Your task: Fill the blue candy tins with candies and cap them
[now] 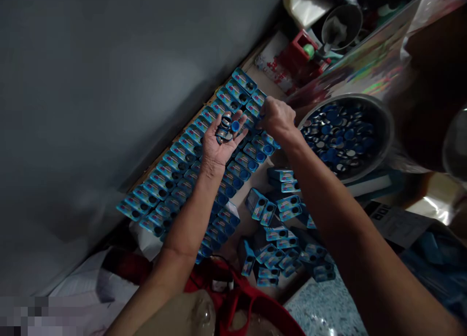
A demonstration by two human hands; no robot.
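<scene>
Seen from above, two bare forearms reach forward over a cluttered work surface. The left hand (221,141) is turned palm up, fingers loosely cupped, cradling a small stack of round caps (226,127); one blue cap at the fingertips is clear, the rest are dark and silvery, perhaps four or five, too blurred to count surely. The right hand (276,118) is turned palm down just beside it, fingers curled onto the blue boxes (237,90) below; whether it pinches anything cannot be told. Those small blue boxes, each with a round hole in its face, lie in three long slanting rows against a grey wall (109,83), well over thirty of them, some holes already showing a blue cap. Nearer the person, a loose heap of boxes (280,238), roughly twenty, lies jumbled. To the right of the right hand stands one round metal bowl (383,126) filled with many blue and silvery caps. Behind it lies a shiny iridescent sheet (372,58), and further back a red container (301,46). At the bottom edge sits one red basin (270,309).
</scene>
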